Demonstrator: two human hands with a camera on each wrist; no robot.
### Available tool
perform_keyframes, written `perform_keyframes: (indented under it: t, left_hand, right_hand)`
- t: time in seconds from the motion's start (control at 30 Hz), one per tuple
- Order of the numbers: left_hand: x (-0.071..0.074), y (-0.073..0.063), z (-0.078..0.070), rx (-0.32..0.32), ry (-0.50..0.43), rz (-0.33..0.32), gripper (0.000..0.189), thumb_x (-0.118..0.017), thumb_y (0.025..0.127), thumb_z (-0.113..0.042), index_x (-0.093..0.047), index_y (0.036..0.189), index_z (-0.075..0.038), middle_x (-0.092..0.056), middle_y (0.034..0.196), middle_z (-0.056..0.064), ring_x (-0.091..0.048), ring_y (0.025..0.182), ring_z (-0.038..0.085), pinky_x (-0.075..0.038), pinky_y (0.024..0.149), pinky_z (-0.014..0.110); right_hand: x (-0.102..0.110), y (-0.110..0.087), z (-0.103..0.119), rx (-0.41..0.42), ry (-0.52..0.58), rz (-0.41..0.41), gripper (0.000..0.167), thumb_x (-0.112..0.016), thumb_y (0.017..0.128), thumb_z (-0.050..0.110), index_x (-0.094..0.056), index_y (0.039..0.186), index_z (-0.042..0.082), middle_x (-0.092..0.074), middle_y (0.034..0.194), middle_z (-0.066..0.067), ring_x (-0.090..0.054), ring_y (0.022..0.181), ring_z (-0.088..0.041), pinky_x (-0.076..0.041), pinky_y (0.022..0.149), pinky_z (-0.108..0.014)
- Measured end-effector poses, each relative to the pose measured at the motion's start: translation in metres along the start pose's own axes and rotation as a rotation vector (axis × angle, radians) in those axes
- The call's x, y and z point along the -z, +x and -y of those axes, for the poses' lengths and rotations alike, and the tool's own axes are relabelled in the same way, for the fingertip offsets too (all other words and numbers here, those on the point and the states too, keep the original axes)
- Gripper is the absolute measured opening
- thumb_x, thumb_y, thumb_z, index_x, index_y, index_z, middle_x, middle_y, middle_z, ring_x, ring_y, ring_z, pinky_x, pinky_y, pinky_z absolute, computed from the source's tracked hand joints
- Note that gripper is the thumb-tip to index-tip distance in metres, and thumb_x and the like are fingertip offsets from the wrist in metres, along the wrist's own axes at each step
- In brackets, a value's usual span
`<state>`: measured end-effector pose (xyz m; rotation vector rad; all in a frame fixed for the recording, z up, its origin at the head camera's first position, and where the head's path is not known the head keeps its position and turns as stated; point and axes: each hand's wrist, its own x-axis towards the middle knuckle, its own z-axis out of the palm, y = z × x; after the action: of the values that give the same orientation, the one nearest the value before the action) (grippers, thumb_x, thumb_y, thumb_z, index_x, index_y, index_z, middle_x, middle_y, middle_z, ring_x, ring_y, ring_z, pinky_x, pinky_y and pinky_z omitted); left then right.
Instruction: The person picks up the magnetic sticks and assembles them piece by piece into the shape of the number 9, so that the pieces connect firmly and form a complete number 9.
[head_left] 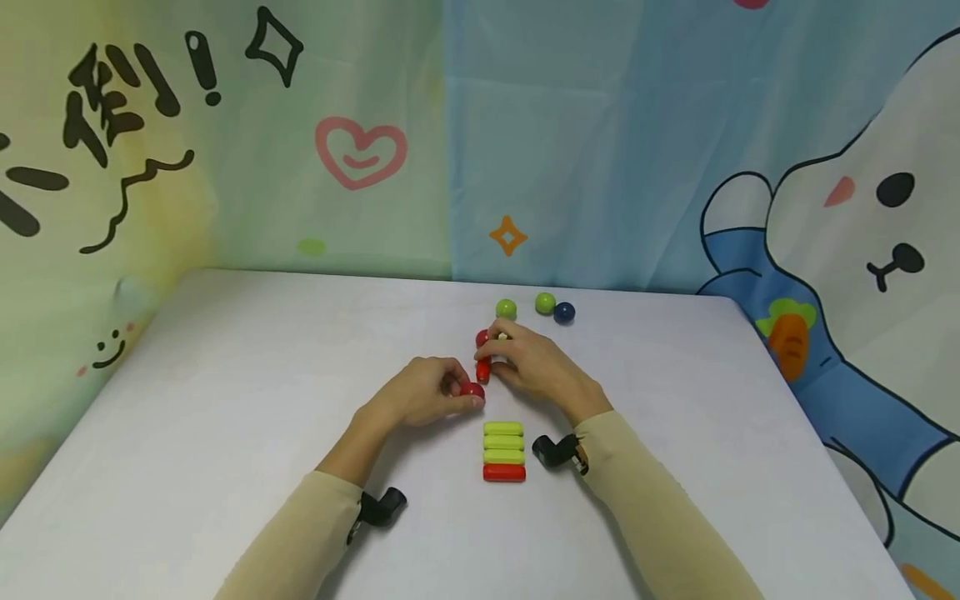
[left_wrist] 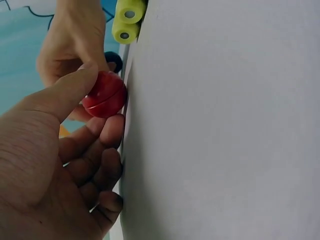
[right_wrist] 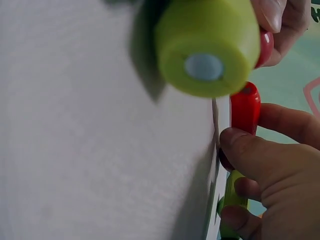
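Observation:
My left hand [head_left: 423, 393] pinches a glossy red ball [left_wrist: 106, 94] between thumb and fingertips, low over the white table. Close beyond it, my right hand [head_left: 538, 363] grips a short red rod [right_wrist: 245, 109] between thumb and finger. One end of this rod points toward the held ball. At its far end a second red ball [head_left: 482, 337] shows, partly covered by fingers. In the right wrist view a yellow-green rod [right_wrist: 234, 197] lies past that ball, beside the curled lower fingers.
Three yellow-green rods [head_left: 503, 442] and a red rod [head_left: 504, 472] lie in a neat row on the white table [head_left: 247, 417], nearer the front. Toward the back edge sit two green balls [head_left: 545, 302] and a dark blue ball [head_left: 564, 312]. A printed cloth [head_left: 547, 150] hangs behind.

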<state>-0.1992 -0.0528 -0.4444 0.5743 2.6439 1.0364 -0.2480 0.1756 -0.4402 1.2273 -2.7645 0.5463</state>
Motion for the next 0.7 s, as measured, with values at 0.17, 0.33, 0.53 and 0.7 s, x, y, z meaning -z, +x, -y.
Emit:
perform_keyframes:
  t: [0.17,0.33,0.53,0.7]
  left_hand:
    - [-0.0023,0.0013,-0.0013,0.017,-0.021,-0.019,0.028,-0.080,0.088,-0.042,-0.067,0.091,-0.017,-0.064,0.077,-0.006,-0.057,0.070,0.011,-0.047,0.068,0.028]
    - [-0.0046,0.0028,-0.0018,0.047,-0.041,-0.043,0.027,-0.078,0.090,-0.042,-0.068,0.090,-0.017,-0.064,0.073,-0.006,-0.056,0.066,0.011,-0.045,0.064,0.028]
    - [-0.0074,0.0041,-0.0031,0.071,-0.049,-0.067,0.031,-0.077,0.090,-0.045,-0.066,0.088,-0.016,-0.062,0.071,-0.004,-0.053,0.064,0.011,-0.042,0.061,0.028]
    - [-0.0094,0.0043,-0.0039,0.082,-0.054,-0.085,0.031,-0.079,0.089,-0.044,-0.066,0.088,-0.016,-0.062,0.071,-0.004,-0.054,0.065,0.012,-0.044,0.063,0.028]
  right_hand:
    - [-0.0014,-0.0021,-0.0017,-0.007,0.027,-0.018,0.021,-0.075,0.094,0.009,-0.076,0.112,0.020,-0.057,0.117,0.002,-0.060,0.104,-0.016,-0.053,0.093,-0.033]
    - [-0.0013,-0.0024,-0.0010,-0.013,0.034,-0.019,0.021,-0.074,0.094,0.010,-0.076,0.112,0.021,-0.056,0.118,0.002,-0.060,0.106,-0.016,-0.053,0.094,-0.033]
    - [-0.0018,-0.0028,0.0002,-0.020,0.031,-0.033,0.019,-0.074,0.095,0.012,-0.076,0.111,0.021,-0.057,0.116,0.003,-0.060,0.105,-0.016,-0.053,0.093,-0.034]
    - [-0.0004,-0.0033,-0.0001,-0.024,0.041,-0.039,0.020,-0.073,0.096,0.012,-0.076,0.114,0.019,-0.059,0.116,0.003,-0.061,0.106,-0.016,-0.053,0.095,-0.035]
